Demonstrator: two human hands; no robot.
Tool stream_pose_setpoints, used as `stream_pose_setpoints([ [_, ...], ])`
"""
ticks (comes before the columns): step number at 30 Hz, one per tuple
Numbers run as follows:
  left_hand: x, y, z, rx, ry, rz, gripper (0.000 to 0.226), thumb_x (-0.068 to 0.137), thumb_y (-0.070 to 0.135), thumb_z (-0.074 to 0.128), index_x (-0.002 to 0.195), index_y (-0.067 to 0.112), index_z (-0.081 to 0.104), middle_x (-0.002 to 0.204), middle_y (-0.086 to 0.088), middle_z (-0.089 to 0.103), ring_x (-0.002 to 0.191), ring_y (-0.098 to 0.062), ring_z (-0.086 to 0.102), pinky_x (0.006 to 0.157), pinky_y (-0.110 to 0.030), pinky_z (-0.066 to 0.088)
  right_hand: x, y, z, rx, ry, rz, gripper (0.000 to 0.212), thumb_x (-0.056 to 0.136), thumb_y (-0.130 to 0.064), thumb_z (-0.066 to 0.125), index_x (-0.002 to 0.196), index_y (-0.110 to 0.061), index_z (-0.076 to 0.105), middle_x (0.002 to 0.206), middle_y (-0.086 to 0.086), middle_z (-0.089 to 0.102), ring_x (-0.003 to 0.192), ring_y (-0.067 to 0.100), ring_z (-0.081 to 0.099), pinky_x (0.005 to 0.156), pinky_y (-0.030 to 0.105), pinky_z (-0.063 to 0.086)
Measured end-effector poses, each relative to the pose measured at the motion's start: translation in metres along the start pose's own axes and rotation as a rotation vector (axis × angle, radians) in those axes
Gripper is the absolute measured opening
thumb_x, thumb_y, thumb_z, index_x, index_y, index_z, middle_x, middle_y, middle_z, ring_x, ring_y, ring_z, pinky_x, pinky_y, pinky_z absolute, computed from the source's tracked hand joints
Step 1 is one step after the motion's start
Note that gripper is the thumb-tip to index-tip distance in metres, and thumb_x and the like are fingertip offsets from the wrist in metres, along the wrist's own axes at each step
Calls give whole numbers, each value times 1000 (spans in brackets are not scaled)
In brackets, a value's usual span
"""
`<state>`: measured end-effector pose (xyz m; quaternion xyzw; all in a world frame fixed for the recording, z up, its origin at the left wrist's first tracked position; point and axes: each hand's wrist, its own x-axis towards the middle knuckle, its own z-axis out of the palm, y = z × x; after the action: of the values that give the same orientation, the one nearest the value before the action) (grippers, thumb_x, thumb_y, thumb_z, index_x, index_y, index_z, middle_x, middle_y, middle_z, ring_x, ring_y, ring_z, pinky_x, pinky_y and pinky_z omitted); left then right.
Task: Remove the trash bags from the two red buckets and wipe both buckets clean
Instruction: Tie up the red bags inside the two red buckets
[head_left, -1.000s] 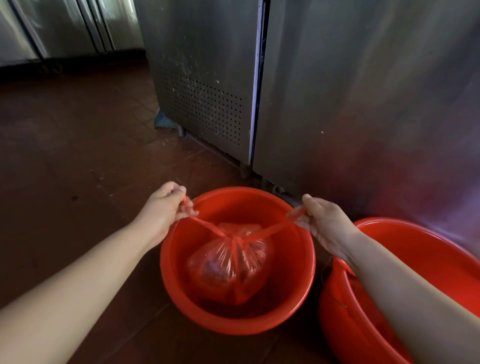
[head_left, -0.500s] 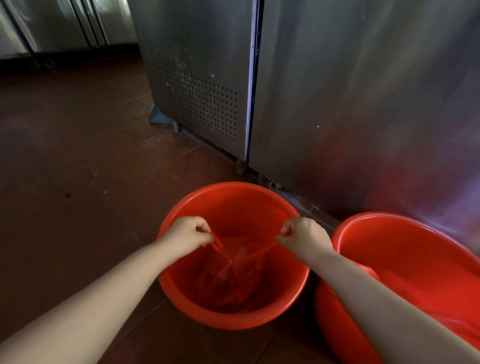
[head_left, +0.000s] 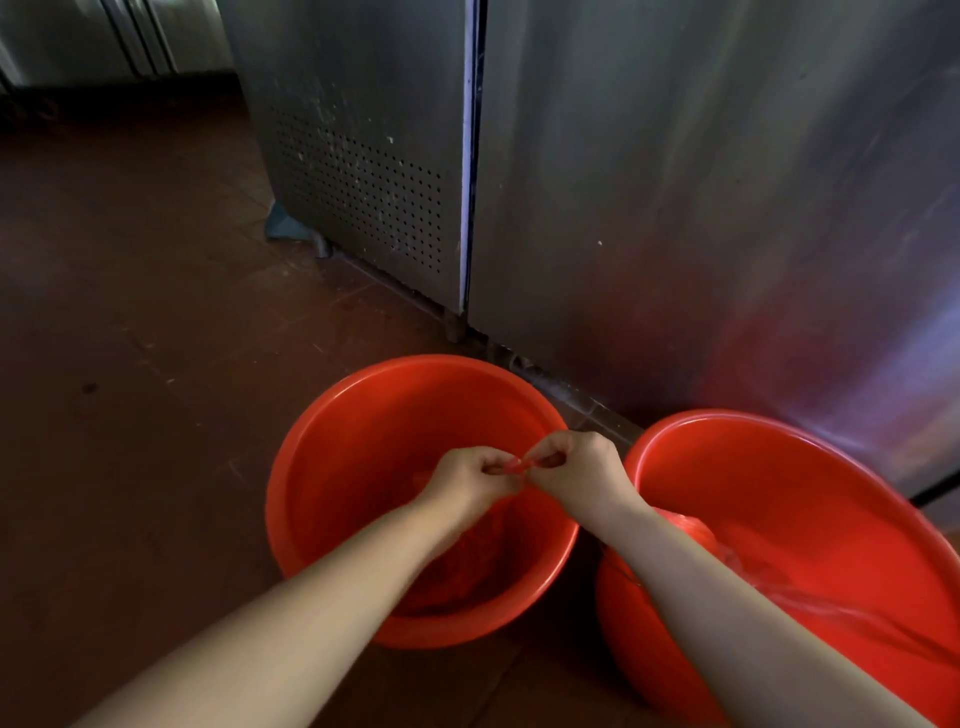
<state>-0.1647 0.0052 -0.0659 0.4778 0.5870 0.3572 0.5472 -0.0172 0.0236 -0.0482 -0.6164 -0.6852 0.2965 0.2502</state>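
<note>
Two red buckets stand on the floor. The left bucket (head_left: 337, 467) holds a red translucent trash bag (head_left: 467, 561), mostly hidden under my arms. My left hand (head_left: 470, 480) and my right hand (head_left: 579, 470) meet above this bucket, each pinching a twisted bag handle (head_left: 514, 466) between them. The right bucket (head_left: 831, 499) is larger and lined with a clear reddish bag (head_left: 769, 577) that lies loose inside it.
A stainless steel cabinet (head_left: 675, 182) with a perforated vent panel (head_left: 363, 192) stands right behind both buckets. Dark brown tiled floor (head_left: 130, 364) spreads to the left. A blue-grey scrap (head_left: 285, 228) lies at the cabinet's foot.
My hands, which held the two bag handles stretched wide apart, have come together over the middle of the left bucket. The bag has sunk lower under them.
</note>
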Motion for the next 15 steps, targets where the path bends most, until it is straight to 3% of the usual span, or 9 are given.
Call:
stream_pose_setpoints([
  [4, 5, -3, 9, 44, 23, 31, 8, 79, 16, 75, 74, 18, 68, 63, 5, 59, 56, -7, 50, 56, -22, 39, -2, 3, -11, -19, -12, -45, 10, 71, -11, 74, 75, -20, 73, 70, -10, 65, 68, 0, 59, 61, 11, 44],
  [7, 6, -2, 10, -8, 52, 10, 5, 80, 15, 73, 76, 14, 70, 59, 5, 58, 44, 1, 45, 44, -12, 35, -7, 13, -29, -20, 6, -87, 6, 75, -14, 75, 72, -20, 73, 63, -14, 62, 60, -5, 57, 57, 7, 40],
  [11, 13, -1, 18, -67, 119, -50, 7, 83, 12, 69, 80, 7, 68, 56, 2, 55, 36, 3, 42, 38, -11, 33, -3, 41, -70, 25, 116, -115, 19, 77, -7, 71, 68, -24, 67, 67, -12, 63, 63, 0, 55, 62, 11, 40],
  [15, 29, -4, 34, -39, 125, -119, 14, 81, 14, 70, 71, 13, 60, 39, 12, 50, 33, 3, 43, 36, -11, 33, -3, 82, -104, 26, 99, -116, 25, 75, -8, 76, 83, -29, 65, 80, -11, 57, 76, 0, 52, 72, 9, 37],
])
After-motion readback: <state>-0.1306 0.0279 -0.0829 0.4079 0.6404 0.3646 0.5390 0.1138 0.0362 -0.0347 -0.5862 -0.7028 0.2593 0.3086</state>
